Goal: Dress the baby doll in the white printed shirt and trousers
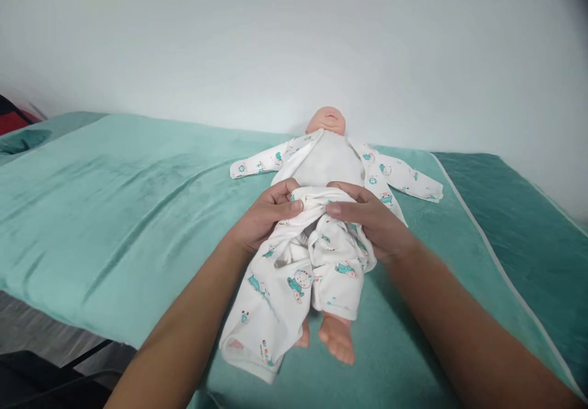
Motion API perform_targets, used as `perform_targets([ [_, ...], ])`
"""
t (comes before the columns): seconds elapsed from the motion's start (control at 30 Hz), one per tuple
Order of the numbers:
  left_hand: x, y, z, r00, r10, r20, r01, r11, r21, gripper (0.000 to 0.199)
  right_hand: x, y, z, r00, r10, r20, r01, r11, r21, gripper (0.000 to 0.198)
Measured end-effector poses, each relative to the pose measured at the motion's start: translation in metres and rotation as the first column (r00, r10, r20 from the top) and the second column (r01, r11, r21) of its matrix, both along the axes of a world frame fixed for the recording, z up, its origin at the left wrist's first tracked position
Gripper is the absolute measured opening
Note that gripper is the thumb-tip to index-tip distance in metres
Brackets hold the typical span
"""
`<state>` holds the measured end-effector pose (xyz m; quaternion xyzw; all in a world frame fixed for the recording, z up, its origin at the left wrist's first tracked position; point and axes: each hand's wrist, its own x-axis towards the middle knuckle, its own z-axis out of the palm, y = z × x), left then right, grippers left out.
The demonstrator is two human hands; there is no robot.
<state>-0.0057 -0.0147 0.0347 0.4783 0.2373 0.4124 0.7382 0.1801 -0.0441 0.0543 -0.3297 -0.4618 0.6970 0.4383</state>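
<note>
A baby doll point(325, 121) lies on its back, head toward the wall, in a white printed jacket point(280, 159) that hangs open over a plain white front. White printed baby pants point(337, 262) cover its legs, and its feet point(337, 337) show below the hems. The pants' left leg spreads wide and loose. My left hand point(271, 210) pinches the bunched waistband on the left side, thumb on top. On the right side my right hand point(365, 216) grips the same waistband, also thumb on top. Fingers under the cloth are partly hidden.
A light green cover point(128, 213) with creases lies over the bed. Darker green cloth point(519, 213) borders it on the right. The white wall point(294, 48) stands right behind the doll's head. Grey floor point(27, 323) shows at the lower left.
</note>
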Motion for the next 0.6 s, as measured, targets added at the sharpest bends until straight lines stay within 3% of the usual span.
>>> perform_targets([
  [0.2, -0.008, 0.005, 0.001, 0.978, -0.109, -0.179, 0.123, 0.990, 0.071, 0.047, -0.007, 0.000, 0.002, 0.984, -0.112, -0.139, 0.109, 0.994, -0.032, 0.035],
  [0.3, -0.011, 0.004, 0.001, 0.949, -0.163, -0.270, 0.185, 0.981, 0.055, 0.041, -0.012, -0.001, 0.003, 0.976, -0.162, -0.147, 0.160, 0.987, -0.024, 0.038],
  [0.47, -0.003, 0.002, -0.001, 1.000, 0.018, -0.004, -0.018, 1.000, -0.007, 0.034, -0.014, 0.000, 0.001, 0.986, -0.162, 0.032, 0.161, 0.986, 0.043, 0.035],
  [0.6, 0.003, 0.000, 0.001, 0.991, 0.120, 0.065, -0.115, 0.990, -0.086, 0.034, -0.010, 0.000, 0.007, 0.955, 0.061, 0.289, -0.103, 0.986, 0.133, 0.033],
])
